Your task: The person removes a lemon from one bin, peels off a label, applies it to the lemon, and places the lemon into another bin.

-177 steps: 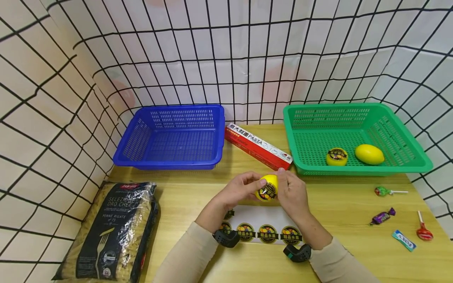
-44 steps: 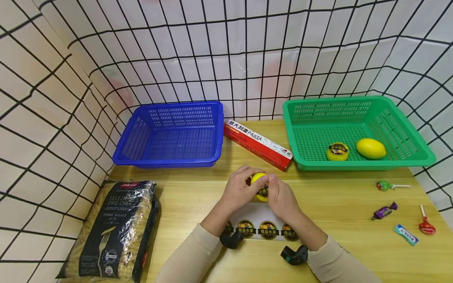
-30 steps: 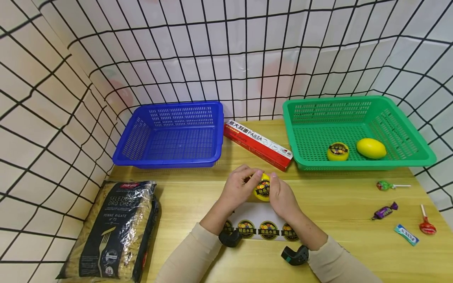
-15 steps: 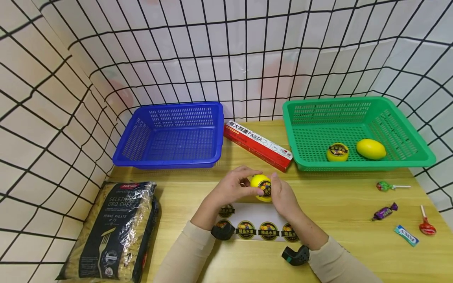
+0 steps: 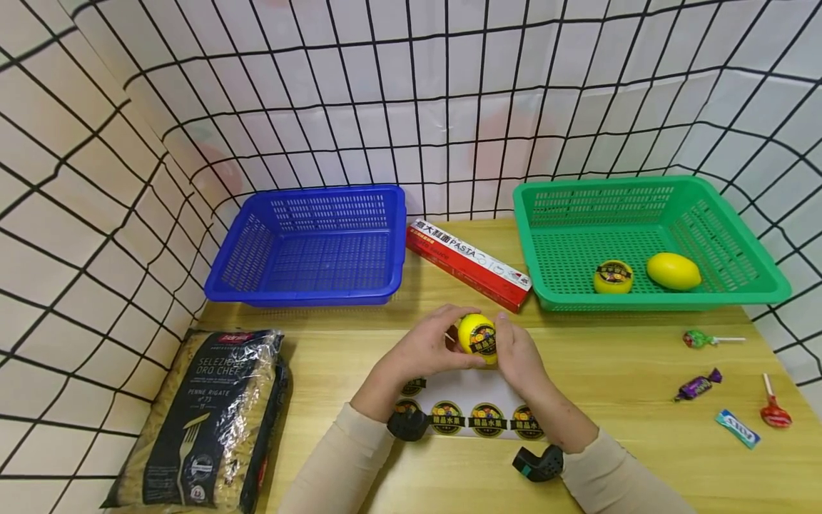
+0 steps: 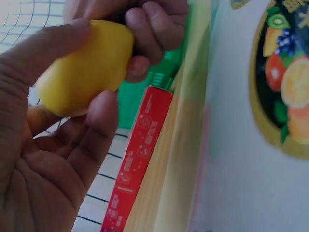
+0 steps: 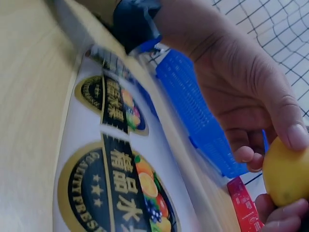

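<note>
Above the sticker sheet, a yellow lemon is held between both hands. A round black and gold fruit sticker is on its near face. The left hand grips the lemon from the left, thumb below and fingers behind. From the right, the right hand holds the lemon's other end; curled fingertips show there in the left wrist view. Underneath lies the white sticker sheet, bearing several matching stickers and partly covered by the forearms. In the right wrist view the lemon shows a plain side.
A green basket at the right holds a stickered lemon and a plain lemon. Around stand a blue basket, pasta box, penne bag, lollipops and wrapped candies. Black wire mesh encloses the table.
The left thumb has slid from over the sticker to beneath the lemon. The lemon has turned slightly, and its sticker now shows more fully. The baskets and sweets stay put.
</note>
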### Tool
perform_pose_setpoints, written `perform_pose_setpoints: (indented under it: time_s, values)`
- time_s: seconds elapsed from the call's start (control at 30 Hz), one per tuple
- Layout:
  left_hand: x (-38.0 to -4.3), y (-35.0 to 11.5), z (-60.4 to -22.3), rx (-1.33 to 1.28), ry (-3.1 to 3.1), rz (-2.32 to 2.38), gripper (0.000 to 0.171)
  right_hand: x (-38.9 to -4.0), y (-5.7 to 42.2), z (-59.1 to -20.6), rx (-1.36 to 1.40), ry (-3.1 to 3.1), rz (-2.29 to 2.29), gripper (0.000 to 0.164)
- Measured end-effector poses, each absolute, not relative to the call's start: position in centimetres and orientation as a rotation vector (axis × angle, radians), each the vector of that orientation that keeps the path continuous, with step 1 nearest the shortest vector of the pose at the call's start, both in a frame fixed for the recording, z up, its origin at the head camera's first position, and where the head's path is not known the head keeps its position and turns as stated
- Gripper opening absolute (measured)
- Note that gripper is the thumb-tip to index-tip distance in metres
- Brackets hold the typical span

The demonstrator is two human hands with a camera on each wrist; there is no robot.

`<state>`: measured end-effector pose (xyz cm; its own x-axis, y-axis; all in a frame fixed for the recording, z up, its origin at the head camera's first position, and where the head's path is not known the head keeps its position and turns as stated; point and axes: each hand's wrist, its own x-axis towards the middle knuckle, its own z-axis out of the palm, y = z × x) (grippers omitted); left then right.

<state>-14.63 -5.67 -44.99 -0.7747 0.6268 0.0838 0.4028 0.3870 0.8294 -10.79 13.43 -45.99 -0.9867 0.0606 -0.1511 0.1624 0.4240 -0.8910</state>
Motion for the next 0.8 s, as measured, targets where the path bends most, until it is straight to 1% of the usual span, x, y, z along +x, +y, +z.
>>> perform_pose_setpoints:
  time_s: [0.13,0.23,0.47,0.7,0.8]
  values:
    - [-14.9,-6.2,-45.0,0.819,2.228,1.437,0.079,-10.8,13.2,-45.9,0.21,2.552,-1.634,0.056]
    - [-14.9,-6.7,-44.8,0.761,2.125,1.467,0.081,-10.7,13.1,-45.8,0.19,2.523,-1.648,0.055]
    - [-15.0,-7.3,-44.5,0.71,2.071,1.515,0.071,-10.8,13.1,-45.7,0.148,2.478,-1.674,0.053]
    - [-15.1,-7.1,-44.8,0.634,2.03,1.599,0.072,-10.2,15.3,-46.4,0.114,2.42,-1.734,0.034]
    - [-15.1,-6.9,-44.9,0.582,2.095,1.606,0.067,-9.6,16.8,-46.4,0.153,2.453,-1.799,0.037]
